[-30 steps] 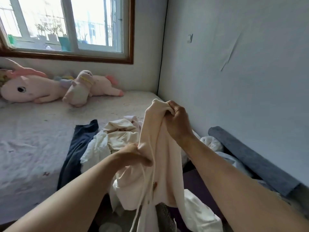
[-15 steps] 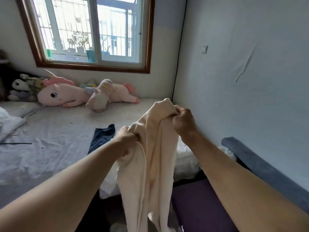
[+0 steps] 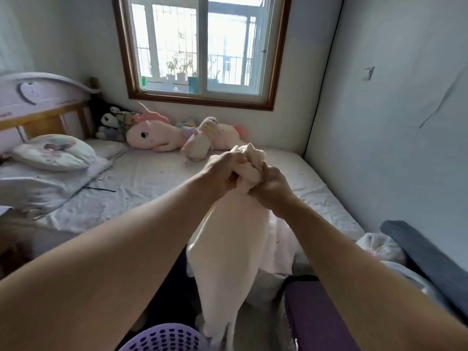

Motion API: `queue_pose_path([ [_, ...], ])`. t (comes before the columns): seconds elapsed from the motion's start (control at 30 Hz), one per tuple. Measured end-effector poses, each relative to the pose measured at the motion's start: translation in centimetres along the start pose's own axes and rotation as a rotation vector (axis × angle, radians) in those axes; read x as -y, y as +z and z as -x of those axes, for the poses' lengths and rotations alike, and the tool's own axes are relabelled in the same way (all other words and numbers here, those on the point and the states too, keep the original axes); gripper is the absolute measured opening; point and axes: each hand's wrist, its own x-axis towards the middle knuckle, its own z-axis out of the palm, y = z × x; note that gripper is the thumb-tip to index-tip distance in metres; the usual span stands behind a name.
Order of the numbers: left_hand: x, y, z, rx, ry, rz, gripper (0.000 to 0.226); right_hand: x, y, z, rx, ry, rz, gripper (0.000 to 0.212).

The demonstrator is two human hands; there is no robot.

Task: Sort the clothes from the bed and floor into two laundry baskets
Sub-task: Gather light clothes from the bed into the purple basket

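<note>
Progress: one cream garment [image 3: 235, 254] in hand, raised over the bed [image 3: 157, 188]; its tail hangs just right of the purple basket [image 3: 162, 338] rim at bottom edge. Not yet dropped in. Judged early to mid task: pale clothes [image 3: 281, 247] lie heaped on the bed's near edge behind the garment, more bundled cloth [image 3: 379, 247] to its right. Second basket not in view.

Grip: left hand [image 3: 222, 171] and right hand [image 3: 271, 184] both curled tight round the bunched top of the garment, knuckles nearly touching.

Room, relative to the bed: headboard [image 3: 38, 97] and pillow [image 3: 53, 152] at its left end; plush unicorn [image 3: 157, 136] along the far side under the window [image 3: 202, 46]; bare wall [image 3: 392, 122] on the right.
</note>
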Motion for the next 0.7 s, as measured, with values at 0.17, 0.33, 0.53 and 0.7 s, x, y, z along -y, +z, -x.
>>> queue_pose_path([
  [0.17,-0.7,-2.4,2.1,-0.044,0.07,-0.229,0.041,3.0,0.2,0.4,-0.07,0.012,-0.146,0.059],
  [0.33,0.5,-6.5,3.4,-0.211,-0.007,-0.702,0.117,6.6,-0.3,0.7,-0.048,-0.031,-0.382,0.027],
  [0.53,1.9,-10.1,5.6,-0.109,-0.203,-0.752,0.13,14.6,-2.9,0.1,-0.105,-0.046,-0.729,0.027],
  [0.7,1.0,-11.1,7.6,-0.064,-0.164,-0.644,0.015,18.1,-3.4,-2.1,-0.21,-0.077,-0.74,0.049],
])
